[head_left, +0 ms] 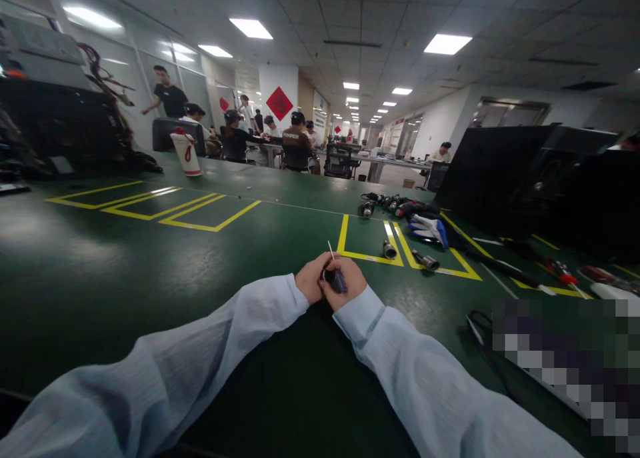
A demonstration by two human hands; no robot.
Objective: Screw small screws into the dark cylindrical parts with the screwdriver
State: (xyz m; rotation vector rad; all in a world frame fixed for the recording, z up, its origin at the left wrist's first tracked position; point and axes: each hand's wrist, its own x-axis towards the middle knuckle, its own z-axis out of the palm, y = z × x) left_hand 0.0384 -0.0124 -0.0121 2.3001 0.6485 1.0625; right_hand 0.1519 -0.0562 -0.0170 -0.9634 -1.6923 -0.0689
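My hands meet over the green table, just in front of a yellow-taped outline. My left hand [311, 278] is closed around a small dark cylindrical part [329, 275] whose round end faces me. My right hand [354, 279] is closed on what looks like a small screwdriver with a purple handle [341, 282]. A thin metal shaft [331, 248] sticks up past the fingers. Where the shaft meets the dark part is hidden. To the right lie two metal cylindrical connectors [389, 250] on the taped area.
Cables with connectors [367, 209] and a blue-white glove [429, 230] lie at the back right. A red-handled screwdriver [563, 271] is farther right. Large black equipment [500, 178] stands on the right, more [60, 125] on the left. A paper cup [187, 155] stands at the back left.
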